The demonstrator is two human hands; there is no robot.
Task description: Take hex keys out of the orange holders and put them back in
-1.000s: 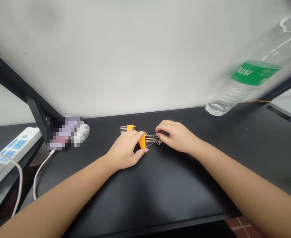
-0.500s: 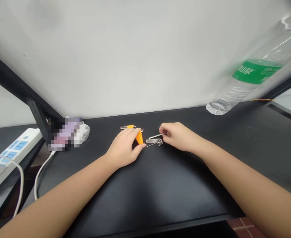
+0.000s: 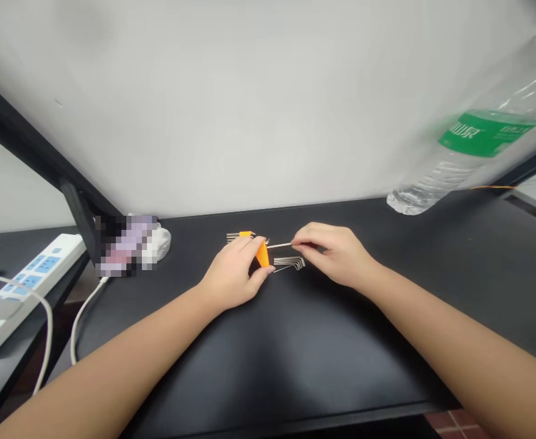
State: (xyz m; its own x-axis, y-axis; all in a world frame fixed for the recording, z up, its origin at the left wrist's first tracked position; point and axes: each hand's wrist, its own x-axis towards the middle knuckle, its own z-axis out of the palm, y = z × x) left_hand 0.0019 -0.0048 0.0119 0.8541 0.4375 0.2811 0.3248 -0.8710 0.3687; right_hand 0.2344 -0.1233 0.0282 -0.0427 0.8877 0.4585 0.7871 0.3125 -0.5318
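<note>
- While the left hand (image 3: 231,277) closes its grip around the orange holder (image 3: 263,254), pinning it low over the black tabletop (image 3: 295,353), the right hand (image 3: 336,256) pinches one hex key (image 3: 279,246) between thumb and fingertips.
- That key is level, its free end pointing at the holder and close to it; whether it has entered a slot cannot be told.
- Other keys (image 3: 289,263) stick out of the holder's near side, bent ends fanned just under the right hand; a second orange holder (image 3: 242,235) with keys lies just beyond the left hand.
- A thin steel rod like this looks light, stiff and smooth, so it may roll or slip in the fingers; a hold near the bend, where the short leg stops it turning, seems surest.
- The plastic holder is likely light too and would slide on the tabletop unless it is clamped by its broad faces, as it is now.
- A water bottle (image 3: 473,146) is far right, a power strip (image 3: 25,280) far left.
</note>
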